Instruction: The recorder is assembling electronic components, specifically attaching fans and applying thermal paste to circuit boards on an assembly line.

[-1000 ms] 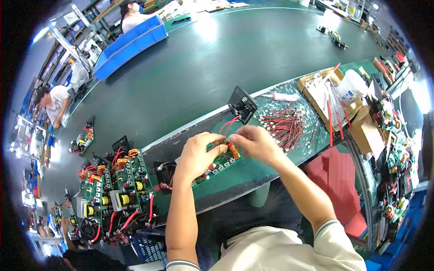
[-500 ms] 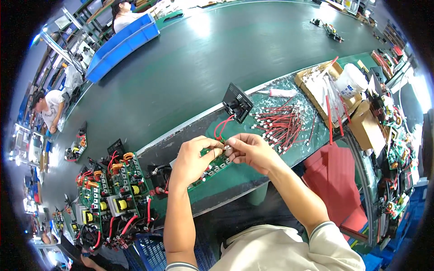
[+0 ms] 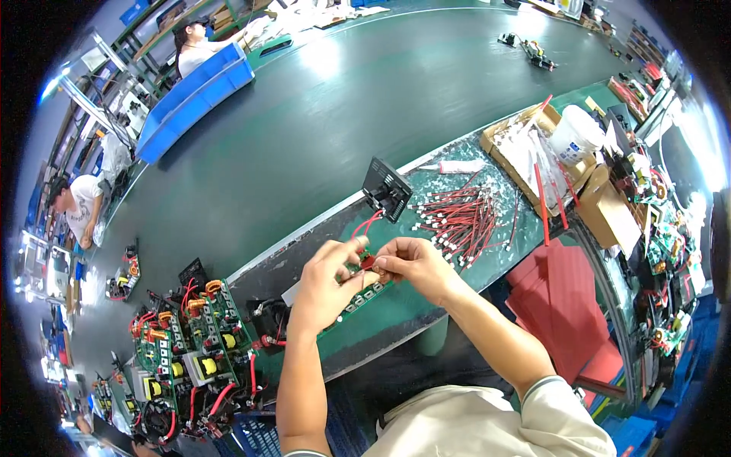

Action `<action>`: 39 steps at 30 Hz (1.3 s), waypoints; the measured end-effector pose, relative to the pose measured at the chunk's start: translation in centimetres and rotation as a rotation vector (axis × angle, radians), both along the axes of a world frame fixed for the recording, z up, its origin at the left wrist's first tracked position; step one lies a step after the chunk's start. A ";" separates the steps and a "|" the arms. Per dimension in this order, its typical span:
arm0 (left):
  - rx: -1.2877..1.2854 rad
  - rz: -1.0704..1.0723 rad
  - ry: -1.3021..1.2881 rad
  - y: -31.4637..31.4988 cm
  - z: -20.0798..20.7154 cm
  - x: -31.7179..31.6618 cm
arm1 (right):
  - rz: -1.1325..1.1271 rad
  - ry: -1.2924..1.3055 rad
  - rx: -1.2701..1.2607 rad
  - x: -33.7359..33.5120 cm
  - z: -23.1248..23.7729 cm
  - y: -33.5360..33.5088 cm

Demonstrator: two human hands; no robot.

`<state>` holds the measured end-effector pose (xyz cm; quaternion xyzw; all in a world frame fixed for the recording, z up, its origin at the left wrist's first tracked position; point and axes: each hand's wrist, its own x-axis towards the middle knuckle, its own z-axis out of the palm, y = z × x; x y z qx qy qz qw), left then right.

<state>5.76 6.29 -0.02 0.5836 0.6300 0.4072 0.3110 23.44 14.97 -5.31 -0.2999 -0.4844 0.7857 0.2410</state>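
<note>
Red wires meet the circuit board, both hands pinched together on their plug; seating it likely needs firm pressure.

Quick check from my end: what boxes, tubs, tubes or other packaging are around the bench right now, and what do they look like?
Open cardboard box: far right of the bench, brown, shallow, holding clear bags.
White tub: round, standing in that box, with a label.
Closed carton: brown, right of the bench, nearer the person.
White tube: lying past the red wires.
Blue bins: long, across the belt, upper left.
</note>
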 end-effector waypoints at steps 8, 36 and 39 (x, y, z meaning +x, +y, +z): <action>0.055 0.013 0.142 0.4 -0.6 0.1 | -0.101 0.083 0.085 -0.9 0.7 -0.5; 0.223 0.208 0.165 0.6 -3.7 2.3 | -0.277 -0.177 0.429 -0.5 -0.9 -1.1; 0.228 0.212 0.130 0.3 -3.9 2.1 | -0.294 -0.145 0.410 -0.5 -1.3 -1.9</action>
